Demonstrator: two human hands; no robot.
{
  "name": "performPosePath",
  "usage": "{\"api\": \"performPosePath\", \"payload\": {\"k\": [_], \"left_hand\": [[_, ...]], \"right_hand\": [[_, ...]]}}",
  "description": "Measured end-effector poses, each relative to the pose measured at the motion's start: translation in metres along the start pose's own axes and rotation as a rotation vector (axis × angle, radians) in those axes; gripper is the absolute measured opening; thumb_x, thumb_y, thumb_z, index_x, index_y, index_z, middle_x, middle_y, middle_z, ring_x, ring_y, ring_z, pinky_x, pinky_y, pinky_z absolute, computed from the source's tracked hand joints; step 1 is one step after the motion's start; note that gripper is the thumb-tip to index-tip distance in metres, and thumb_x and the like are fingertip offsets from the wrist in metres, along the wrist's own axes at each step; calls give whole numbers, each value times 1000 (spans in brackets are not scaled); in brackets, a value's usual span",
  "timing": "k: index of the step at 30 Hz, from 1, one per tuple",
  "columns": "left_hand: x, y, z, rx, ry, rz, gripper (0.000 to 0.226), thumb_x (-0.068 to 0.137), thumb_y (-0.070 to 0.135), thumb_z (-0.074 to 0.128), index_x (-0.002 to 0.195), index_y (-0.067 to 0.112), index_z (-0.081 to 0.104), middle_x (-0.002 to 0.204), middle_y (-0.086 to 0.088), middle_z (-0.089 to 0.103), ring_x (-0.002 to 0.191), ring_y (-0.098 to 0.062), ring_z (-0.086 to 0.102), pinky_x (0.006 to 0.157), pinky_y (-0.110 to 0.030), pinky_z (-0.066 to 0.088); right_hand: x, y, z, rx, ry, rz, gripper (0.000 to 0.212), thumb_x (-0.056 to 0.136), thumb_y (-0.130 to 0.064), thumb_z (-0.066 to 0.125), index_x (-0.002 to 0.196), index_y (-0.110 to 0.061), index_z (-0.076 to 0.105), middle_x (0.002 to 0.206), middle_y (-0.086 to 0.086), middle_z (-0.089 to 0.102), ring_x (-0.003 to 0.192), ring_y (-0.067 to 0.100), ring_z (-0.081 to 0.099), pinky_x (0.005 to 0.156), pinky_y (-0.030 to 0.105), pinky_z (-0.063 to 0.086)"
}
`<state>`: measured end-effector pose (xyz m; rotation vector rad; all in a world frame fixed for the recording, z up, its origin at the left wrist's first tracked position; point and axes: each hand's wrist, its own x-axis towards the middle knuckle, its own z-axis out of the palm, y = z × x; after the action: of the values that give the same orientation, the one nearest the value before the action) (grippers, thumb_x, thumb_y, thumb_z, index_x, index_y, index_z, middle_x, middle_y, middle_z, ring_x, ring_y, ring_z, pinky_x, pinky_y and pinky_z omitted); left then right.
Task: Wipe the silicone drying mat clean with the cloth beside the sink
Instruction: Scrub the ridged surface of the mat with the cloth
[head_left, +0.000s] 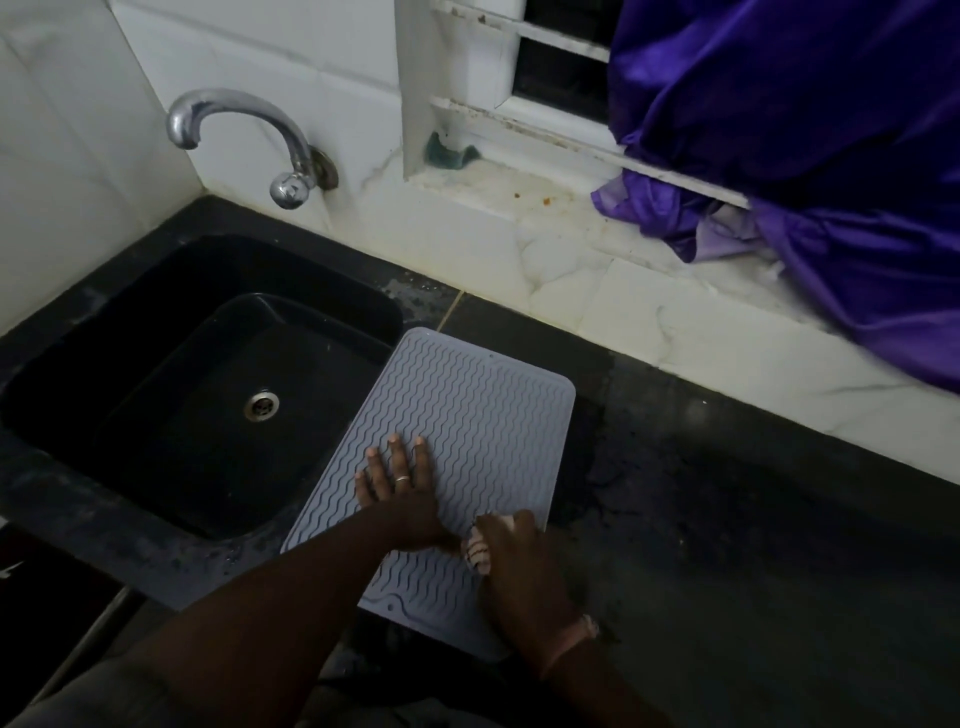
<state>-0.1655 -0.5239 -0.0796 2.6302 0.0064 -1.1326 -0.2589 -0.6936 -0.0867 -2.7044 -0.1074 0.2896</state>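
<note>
A pale grey silicone drying mat with wavy ridges lies on the dark counter, just right of the sink. My left hand presses flat on the mat's left half, fingers straight and spread. My right hand grips a small bunched pale cloth against the mat's near right part. Most of the cloth is hidden inside my fist.
A black sink with a metal drain lies to the left, a chrome tap on the tiled wall above it. The dark counter stretches right. A purple curtain hangs over the white window ledge at the back right.
</note>
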Motion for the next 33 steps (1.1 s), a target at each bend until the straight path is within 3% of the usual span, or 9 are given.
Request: {"api": "performPosePath", "payload": {"k": [5,8,10,11,18,23,29,31,33], "left_hand": [[-3,-19,-2,17,74,105,137,78,59,77,155,28,-31,156,-13,-45,144,-42,-37,119,-59,-11],[-11,-41,-2,-24,303,177,87,86,41,71,158,31,24,169,-7,7,156,-37,9,123,-56,21],[-23,-60,-1,13,457,173,59,85,30,67,142,27,51,154,-5,43,140,-30,43,111,-47,43],[-31,-69,1,33,483,147,56,84,27,66,139,25,57,148,-4,50,133,-29,49,105,-45,47],[-53,-84,12,193,421,151,61,100,25,54,157,27,32,163,-4,27,141,-30,38,103,-45,50],[-49,-85,7,277,426,142,60,100,30,52,156,24,30,158,-8,28,133,-32,42,92,-45,55],[-50,-94,10,228,310,166,75,98,30,59,162,31,19,171,-1,9,151,-30,23,113,-46,40],[-52,-99,11,145,260,170,83,96,21,61,163,33,13,172,2,2,157,-27,11,120,-47,31],[-55,-103,17,75,250,169,87,96,14,60,163,32,9,172,4,-2,158,-24,3,123,-48,27]], "right_hand": [[4,-7,-23,27,-136,10,25,86,-25,52,110,-27,58,111,1,51,96,27,62,71,30,45],[29,-1,-30,176,-66,70,27,84,-20,54,110,-22,61,106,4,50,94,27,61,74,30,49],[48,-1,-27,158,6,102,35,86,-15,59,120,-20,59,112,7,47,96,29,60,79,34,53],[56,-3,-23,124,18,113,39,86,-14,60,125,-19,57,117,9,46,98,30,60,83,37,55],[30,-32,7,60,48,96,50,86,-17,62,135,-21,48,129,10,39,103,30,58,86,40,56],[-8,-55,19,51,-58,47,54,85,-21,62,137,-28,48,131,6,40,105,26,59,85,37,56],[-4,-58,9,154,-242,-147,33,82,-27,64,115,-28,62,108,2,56,96,21,60,82,40,56],[18,-53,-1,184,-163,-124,33,79,-25,65,111,-29,64,103,2,57,92,20,60,80,40,56],[40,-49,-11,194,-52,-45,45,83,-21,67,127,-25,61,113,6,53,97,25,59,85,39,55]]}}
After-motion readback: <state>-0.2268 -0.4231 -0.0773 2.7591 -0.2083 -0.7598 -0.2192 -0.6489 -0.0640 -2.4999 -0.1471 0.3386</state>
